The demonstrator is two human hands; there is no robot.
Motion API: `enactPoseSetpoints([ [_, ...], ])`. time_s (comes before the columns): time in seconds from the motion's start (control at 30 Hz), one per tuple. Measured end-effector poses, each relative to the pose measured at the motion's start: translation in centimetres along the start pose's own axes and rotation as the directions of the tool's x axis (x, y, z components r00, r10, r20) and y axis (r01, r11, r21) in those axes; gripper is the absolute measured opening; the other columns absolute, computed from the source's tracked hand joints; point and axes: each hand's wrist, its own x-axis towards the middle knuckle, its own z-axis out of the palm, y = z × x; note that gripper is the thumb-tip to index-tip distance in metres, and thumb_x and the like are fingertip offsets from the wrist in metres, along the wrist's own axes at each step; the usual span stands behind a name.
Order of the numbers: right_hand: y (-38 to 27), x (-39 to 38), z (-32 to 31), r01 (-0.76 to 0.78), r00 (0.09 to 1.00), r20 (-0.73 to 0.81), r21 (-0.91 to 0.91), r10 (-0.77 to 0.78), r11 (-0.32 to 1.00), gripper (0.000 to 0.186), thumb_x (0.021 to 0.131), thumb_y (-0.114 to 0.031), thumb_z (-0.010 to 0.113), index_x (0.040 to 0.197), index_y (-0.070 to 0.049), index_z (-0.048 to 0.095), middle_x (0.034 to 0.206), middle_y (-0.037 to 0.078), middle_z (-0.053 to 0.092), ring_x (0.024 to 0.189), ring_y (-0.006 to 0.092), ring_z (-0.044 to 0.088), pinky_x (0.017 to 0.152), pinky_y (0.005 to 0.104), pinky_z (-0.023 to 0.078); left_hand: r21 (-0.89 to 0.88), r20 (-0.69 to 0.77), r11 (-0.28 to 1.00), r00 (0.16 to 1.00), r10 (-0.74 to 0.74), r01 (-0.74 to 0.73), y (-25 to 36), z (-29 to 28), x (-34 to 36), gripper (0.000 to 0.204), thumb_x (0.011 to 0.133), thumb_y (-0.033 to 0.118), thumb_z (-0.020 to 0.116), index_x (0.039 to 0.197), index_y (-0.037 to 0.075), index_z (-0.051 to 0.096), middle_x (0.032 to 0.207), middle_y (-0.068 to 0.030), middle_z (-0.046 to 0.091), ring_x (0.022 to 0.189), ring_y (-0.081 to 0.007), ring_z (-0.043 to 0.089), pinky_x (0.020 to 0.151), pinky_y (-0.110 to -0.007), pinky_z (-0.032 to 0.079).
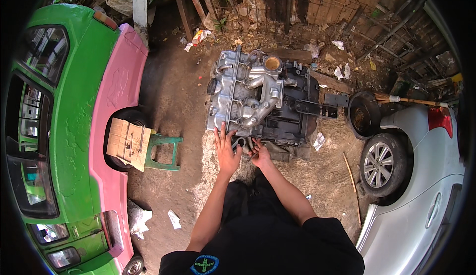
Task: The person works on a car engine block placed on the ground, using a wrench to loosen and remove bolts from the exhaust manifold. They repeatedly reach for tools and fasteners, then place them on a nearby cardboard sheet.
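A silver aluminium engine top (237, 91) with a branched manifold and a round tan opening rests beside black metal engine parts (305, 86) on the ground. My left hand (224, 153) has its fingers apart, their tips touching the silver casting's lower left edge. My right hand (260, 153) is just to the right, its fingers curled under the engine's lower edge near a dark curved piece and some grimy cloth (282, 151); what they grip is too small and shadowed to tell.
A green-and-pink van (64, 111) stands left, beside a green plastic stool (168, 153) bearing cardboard with tools (128, 138). A silver car (416, 215), black basin (362, 109) and broom (406, 100) are right. Scrap and litter (338, 71) line the back wall.
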Motion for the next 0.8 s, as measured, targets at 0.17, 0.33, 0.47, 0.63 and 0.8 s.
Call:
enactPoseSetpoints([
  [0.17, 0.2, 0.0, 0.0, 0.06, 0.993, -0.099, -0.06, -0.066, 0.996, 0.016, 0.095, -0.03, 0.069, 0.101, -0.016, 0.071, 0.066, -0.011, 0.048, 0.062, 0.0068, 0.039, 0.058, 0.0267, 0.034, 0.008, 0.003, 1.0, 1.0, -0.021, 0.021, 0.0, 0.1, 0.0, 0.054, 0.076, 0.004, 0.061, 0.129, 0.006, 0.055, 0.163, -0.0148, 0.02, 0.151, -0.0446, 0.003, 0.12, -0.055, 0.013],
  [0.33, 0.4, -0.2, 0.3, 0.126, 0.983, -0.125, -0.082, -0.136, 0.989, 0.01, 0.095, -0.025, 0.068, 0.1, -0.016, 0.072, 0.062, -0.01, 0.045, 0.061, 0.0074, 0.037, 0.059, 0.0265, 0.035, 0.016, 0.005, 0.999, 1.0, -0.03, 0.03, 0.0, 0.1, 0.0, 0.054, 0.075, 0.004, 0.061, 0.129, 0.008, 0.055, 0.163, -0.0145, 0.02, 0.151, -0.0445, 0.004, 0.12, -0.055, 0.014],
  [0.47, -0.1, -0.7, 0.0, -0.023, 0.995, 0.1, 0.116, 0.011, 0.993, 0.026, 0.104, -0.028, 0.052, 0.103, -0.009, 0.071, 0.06, -0.007, 0.038, 0.059, 0.0103, 0.034, 0.064, 0.0296, 0.038, 0.013, -0.001, 1.0, 1.0, -0.024, 0.024, -0.1, 0.2, 0.0, 0.054, 0.075, 0.004, 0.061, 0.129, 0.009, 0.055, 0.163, -0.0147, 0.02, 0.151, -0.0448, 0.004, 0.12, -0.055, 0.014],
  [0.63, 0.0, -0.2, 0.4, -0.053, 0.991, 0.131, 0.182, 0.029, 0.982, 0.041, 0.107, -0.036, 0.042, 0.102, -0.006, 0.07, 0.061, -0.005, 0.04, 0.059, 0.0131, 0.035, 0.067, 0.0333, 0.039, 0.015, 0.008, 1.0, 1.0, -0.026, 0.026, -0.1, 0.1, 0.0, 0.054, 0.076, 0.005, 0.061, 0.13, 0.01, 0.054, 0.163, -0.0152, 0.02, 0.151, -0.0455, 0.004, 0.12, -0.055, 0.014],
  [0.8, 0.5, 0.2, -0.6, -0.021, 0.998, 0.055, 0.115, 0.014, 0.993, 0.035, 0.104, -0.037, 0.049, 0.098, -0.009, 0.069, 0.061, -0.006, 0.039, 0.058, 0.0125, 0.034, 0.063, 0.0316, 0.039, 0.01, 0.023, 1.0, 0.999, -0.023, 0.023, -0.1, -0.2, -0.7, 0.055, 0.078, 0.008, 0.061, 0.132, 0.01, 0.052, 0.164, -0.0141, 0.019, 0.151, -0.0452, 0.004, 0.119, -0.057, 0.013],
])
